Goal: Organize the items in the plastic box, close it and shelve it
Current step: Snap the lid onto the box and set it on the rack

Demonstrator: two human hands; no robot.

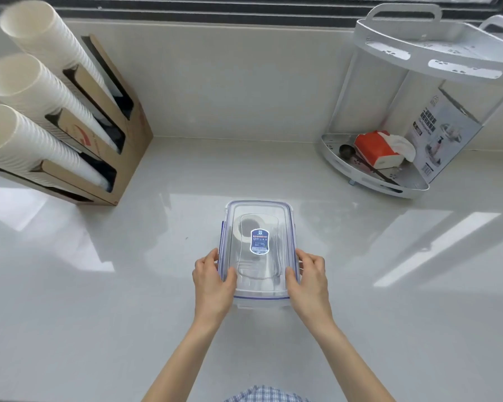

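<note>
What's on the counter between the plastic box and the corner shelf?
Nothing: the head view shows only bare glossy counter between the plastic box and the corner shelf.

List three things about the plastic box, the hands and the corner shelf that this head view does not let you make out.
- Plastic box contents: blurred behind the lid and its sticker.
- Side latches: covered by the left hand and right hand.
- Corner shelf: right side cut off by the frame edge.

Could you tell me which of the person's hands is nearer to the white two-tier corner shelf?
Right. The right hand grips the clear plastic box's right side, below-left of the white two-tier corner shelf; the left hand holds the opposite side, farther away.
</note>
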